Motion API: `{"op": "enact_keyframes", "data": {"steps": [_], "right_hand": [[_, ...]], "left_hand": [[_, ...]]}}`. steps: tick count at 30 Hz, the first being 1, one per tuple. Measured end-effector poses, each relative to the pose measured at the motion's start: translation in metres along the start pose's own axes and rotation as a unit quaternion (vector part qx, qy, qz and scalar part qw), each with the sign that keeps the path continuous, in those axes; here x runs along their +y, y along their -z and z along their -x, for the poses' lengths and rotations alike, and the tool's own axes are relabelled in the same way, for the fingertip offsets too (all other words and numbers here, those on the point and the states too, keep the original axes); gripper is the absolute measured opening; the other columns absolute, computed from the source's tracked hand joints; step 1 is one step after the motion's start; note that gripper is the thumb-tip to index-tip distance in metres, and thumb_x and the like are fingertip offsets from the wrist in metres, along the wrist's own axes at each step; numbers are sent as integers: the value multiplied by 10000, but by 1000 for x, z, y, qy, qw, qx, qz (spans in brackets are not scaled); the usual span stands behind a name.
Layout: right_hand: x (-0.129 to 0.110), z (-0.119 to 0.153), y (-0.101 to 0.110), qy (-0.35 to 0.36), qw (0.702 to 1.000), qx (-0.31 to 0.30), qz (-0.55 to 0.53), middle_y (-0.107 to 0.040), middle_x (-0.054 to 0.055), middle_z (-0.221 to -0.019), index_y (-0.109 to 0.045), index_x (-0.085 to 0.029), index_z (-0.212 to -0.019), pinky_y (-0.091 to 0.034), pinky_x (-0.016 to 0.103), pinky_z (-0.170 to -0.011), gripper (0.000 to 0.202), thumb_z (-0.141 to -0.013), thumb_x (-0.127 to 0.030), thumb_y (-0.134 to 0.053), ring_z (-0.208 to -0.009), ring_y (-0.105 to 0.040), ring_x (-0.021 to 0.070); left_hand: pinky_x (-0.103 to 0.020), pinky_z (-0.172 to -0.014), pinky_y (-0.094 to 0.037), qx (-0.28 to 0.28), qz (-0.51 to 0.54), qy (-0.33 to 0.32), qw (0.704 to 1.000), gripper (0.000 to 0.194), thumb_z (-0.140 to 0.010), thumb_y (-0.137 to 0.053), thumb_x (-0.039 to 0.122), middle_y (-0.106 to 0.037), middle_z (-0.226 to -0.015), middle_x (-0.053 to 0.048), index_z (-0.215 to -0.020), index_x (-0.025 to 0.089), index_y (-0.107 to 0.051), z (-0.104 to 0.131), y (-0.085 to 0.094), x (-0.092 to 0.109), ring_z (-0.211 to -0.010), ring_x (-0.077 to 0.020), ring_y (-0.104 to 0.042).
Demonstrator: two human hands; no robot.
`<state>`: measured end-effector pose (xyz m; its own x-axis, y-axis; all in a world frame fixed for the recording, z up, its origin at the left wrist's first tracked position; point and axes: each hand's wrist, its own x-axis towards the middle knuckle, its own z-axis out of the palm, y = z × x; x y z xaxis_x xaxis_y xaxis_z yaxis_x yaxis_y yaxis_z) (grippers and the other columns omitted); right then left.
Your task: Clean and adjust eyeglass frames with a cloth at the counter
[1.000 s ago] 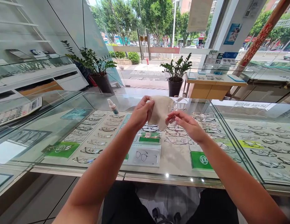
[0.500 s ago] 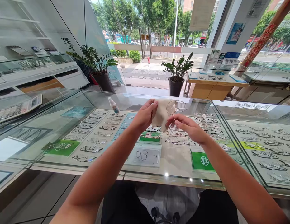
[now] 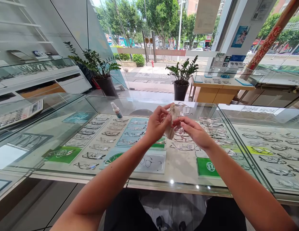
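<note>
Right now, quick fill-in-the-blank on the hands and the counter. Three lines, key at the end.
1. The left hand grips a beige ____.
2. The right hand holds a pair of ____.
3. Seen from the head camera, the spray bottle stands on the glass counter to the ____ of both hands.

Missing words: cloth; glasses; left.

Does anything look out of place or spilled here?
Nothing clearly odd: no spill or breakage shows. The spray bottle on the glass counter looks tilted, perhaps from the wide view. The left hand holds a bunched cloth at the glasses in the right hand.
</note>
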<state>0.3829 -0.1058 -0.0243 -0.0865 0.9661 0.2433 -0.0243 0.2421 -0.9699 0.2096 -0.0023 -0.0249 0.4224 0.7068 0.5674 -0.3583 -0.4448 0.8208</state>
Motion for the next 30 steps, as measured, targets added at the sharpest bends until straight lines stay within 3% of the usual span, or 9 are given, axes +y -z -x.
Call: {"op": "enact_keyframes", "data": {"steps": [4,7,9,11,14,17,20,25,30], "right_hand": [[2,0,-1,-8,1000,-5,-4,-776,62,-1220,-744,-276,-1267,-498,372,-925,300,-1090,-466,-594,-1160,-672,225],[3,1,-2,-15,1000,-12,-13,-772,66,-1223,-746,-287,-1254,-505,373,-922,288,-1090,-468,-594,-1182,-666,229],[3,0,-2,-18,1000,-12,-19,-760,67,-1238,-750,-294,-1242,-515,375,-921,274,-1085,-463,-603,-1190,-664,234],[3,0,-3,-14,1000,-7,-18,-747,64,-1249,-753,-299,-1234,-523,377,-922,263,-1081,-456,-609,-1176,-662,232],[0,1,-4,9,1000,3,0,-733,55,-1222,-756,-294,-1214,-526,386,-961,249,-1087,-440,-601,-1147,-658,223],[-5,3,-6,29,999,0,26,-730,51,-1168,-753,-286,-1195,-526,401,-1005,234,-1097,-414,-583,-1125,-659,220],[-10,5,-7,31,999,-5,39,-730,57,-1169,-743,-278,-1184,-535,410,-1002,229,-1101,-402,-570,-1120,-659,224],[-14,9,-14,29,998,-8,50,-724,60,-1169,-723,-260,-1175,-514,421,-1042,238,-1105,-410,-553,-1144,-649,231],[-19,16,-27,22,991,-23,133,-724,60,-1161,-689,-256,-1166,-489,420,-1021,232,-1119,-413,-525,-1120,-641,240]], "left_hand": [[-317,-669,-536,57,-18,-1,998,262,-967,-737,375,-702,-1488,-122,-900,236,-525,-1,1,-2,-780,-125,-688],[-286,-584,-495,70,-52,-21,996,222,-980,-720,346,-735,-1401,-112,-912,235,-540,0,2,-3,-693,-96,-650],[-299,-646,-558,63,-86,-56,993,183,-994,-703,331,-758,-1318,-102,-933,237,-558,3,1,-4,-781,-125,-712],[-359,-819,-637,44,-124,-92,987,150,-1009,-687,320,-772,-1267,-100,-958,239,-573,6,0,-5,-1025,-194,-779],[-458,-998,-653,4,-160,-115,980,105,-1030,-666,290,-791,-1264,-103,-996,237,-581,10,0,-3,-1350,-275,-715],[-499,-1041,-641,-22,-186,-132,973,64,-1040,-643,261,-811,-1263,-100,-1017,240,-587,11,2,4,-1431,-289,-665],[-526,-1081,-607,-33,-233,-154,960,50,-1039,-642,282,-821,-1253,-97,-1026,242,-614,9,4,10,-1374,-282,-700],[-425,-947,-637,-4,-202,-100,974,169,-1067,-633,404,-838,-1168,-85,-1056,237,-660,8,1,12,-1087,-221,-801],[-341,-856,-626,53,-92,-13,994,299,-911,-852,429,-796,-1007,-46,-964,226,-639,8,-4,17,-1006,-207,-785]]}}
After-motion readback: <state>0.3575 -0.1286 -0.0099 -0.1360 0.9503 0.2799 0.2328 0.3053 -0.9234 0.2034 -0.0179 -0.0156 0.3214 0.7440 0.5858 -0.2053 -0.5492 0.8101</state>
